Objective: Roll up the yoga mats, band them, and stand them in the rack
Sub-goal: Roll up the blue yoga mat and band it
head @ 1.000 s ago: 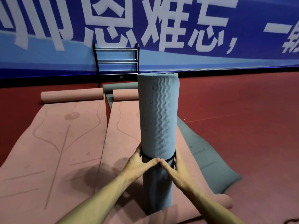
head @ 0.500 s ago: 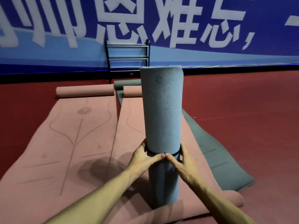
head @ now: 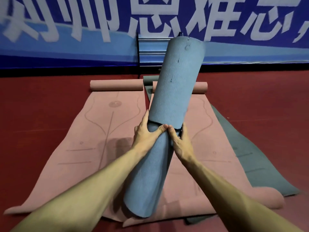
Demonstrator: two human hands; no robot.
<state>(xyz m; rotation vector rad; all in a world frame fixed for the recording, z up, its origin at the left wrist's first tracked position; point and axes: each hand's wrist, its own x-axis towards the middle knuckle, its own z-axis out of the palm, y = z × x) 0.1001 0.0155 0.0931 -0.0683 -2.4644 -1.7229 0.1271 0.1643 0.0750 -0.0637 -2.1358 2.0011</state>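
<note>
1. Left hand [head: 145, 133] is wrapped round the rolled blue mat [head: 173, 84] from its left side, thumb laid across the front at the dark band [head: 153, 122]. Right hand [head: 181, 141] clasps the same level from the right, and the thumb tips meet.
2. Rolled blue mat is tilted, its top leaning away and rightward. Its lower end is at the near edge of a pink mat [head: 200, 131] spread on the floor [head: 41, 106]; contact there cannot be confirmed.
3. Band circles the roll below its middle and sits slightly askew.
4. Step in hand, as judged: seating the band. Recommended: squeeze evenly with both hands so the coil does not slacken, work the band square to the roll, and confirm the outer flap is trapped beneath it.
5. Rack [head: 150, 52] stands at the far wall, well apart from the hands. A second pink mat [head: 93, 131] and a grey mat [head: 250, 156] lie unrolled, so most of the task is outstanding.
</note>
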